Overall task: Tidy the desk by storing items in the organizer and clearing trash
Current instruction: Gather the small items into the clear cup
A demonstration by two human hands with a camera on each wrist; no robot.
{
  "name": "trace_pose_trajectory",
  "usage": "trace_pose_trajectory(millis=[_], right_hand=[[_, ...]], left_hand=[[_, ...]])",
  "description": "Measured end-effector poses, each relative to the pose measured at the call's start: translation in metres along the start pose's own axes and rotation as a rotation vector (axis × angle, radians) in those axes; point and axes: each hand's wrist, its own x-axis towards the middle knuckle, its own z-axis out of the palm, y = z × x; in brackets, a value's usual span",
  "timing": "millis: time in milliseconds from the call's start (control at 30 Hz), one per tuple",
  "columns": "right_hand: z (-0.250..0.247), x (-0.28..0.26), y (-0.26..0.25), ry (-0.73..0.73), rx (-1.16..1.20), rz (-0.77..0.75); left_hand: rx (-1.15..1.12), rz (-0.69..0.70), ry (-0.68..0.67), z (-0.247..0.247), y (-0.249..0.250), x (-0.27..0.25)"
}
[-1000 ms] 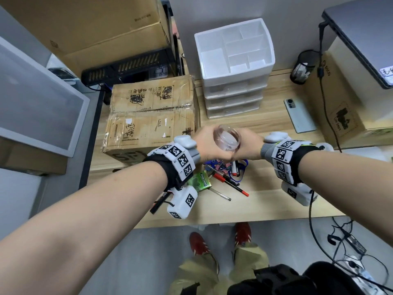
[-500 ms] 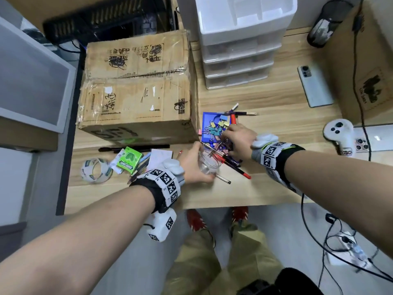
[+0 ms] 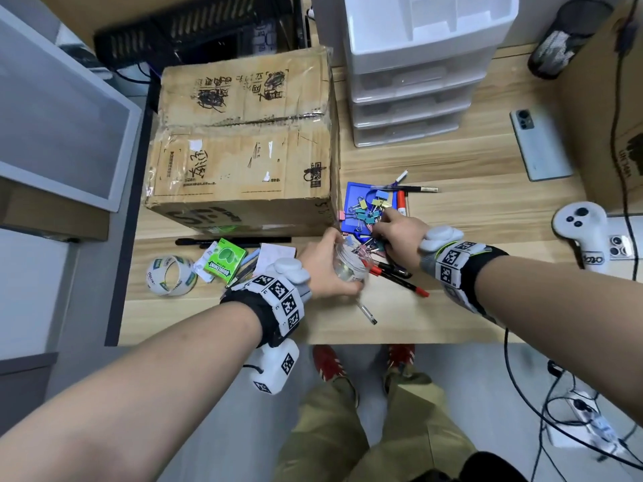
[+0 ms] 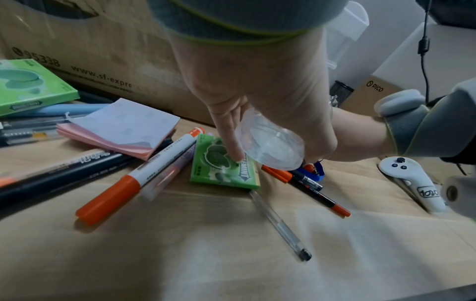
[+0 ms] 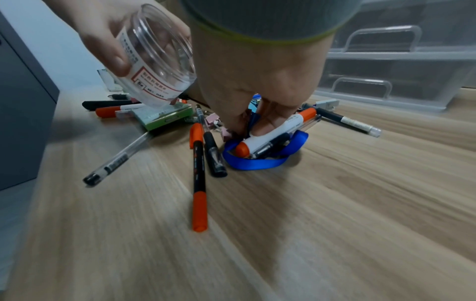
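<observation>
A small clear plastic jar point(image 3: 349, 264), open-mouthed and tilted, was held above the front of the pale wooden desk point(image 3: 452, 318) by the left hand point(image 3: 325, 269), whose fingers were curled round its wall. The right hand point(image 3: 396, 234) was lowered into a heap of coloured binder clips point(image 3: 368, 212) lying on and beside a flat blue tray point(image 3: 355, 189); its fingertips point(image 5: 262, 130) were bunched together among the clips and a blue ribbon loop point(image 5: 257, 160), though what was pinched, if anything, could not be told.

Little of the task appeared done. The white plastic drawer organizer point(image 3: 417, 64) stood at the back of the desk, its visible top compartments apparently empty. Several pens and orange-capped markers point(image 5: 198, 175) were left scattered near the hands, along with 2 green gum packs point(image 3: 224, 260), a pad of sticky notes point(image 4: 123, 126) and a roll of clear tape point(image 3: 170, 274). The clips were judged still to be gathered into the jar, and everything else remained to be stored or discarded.
</observation>
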Motion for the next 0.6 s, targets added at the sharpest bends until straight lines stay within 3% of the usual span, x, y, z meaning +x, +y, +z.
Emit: trace_pose_trajectory(millis=[400, 600], right_hand=[[-0.0020, -0.0030, -0.0036, 0.051, 0.117, -0.048], [-0.0010, -0.0006, -0.0039, -0.070, 0.061, -0.062]], left_hand=[[0.013, -0.004, -0.018, -0.0003, -0.0027, 0.0058], [0.017, 0.000, -0.032, -0.0016, -0.0024, 0.0094]])
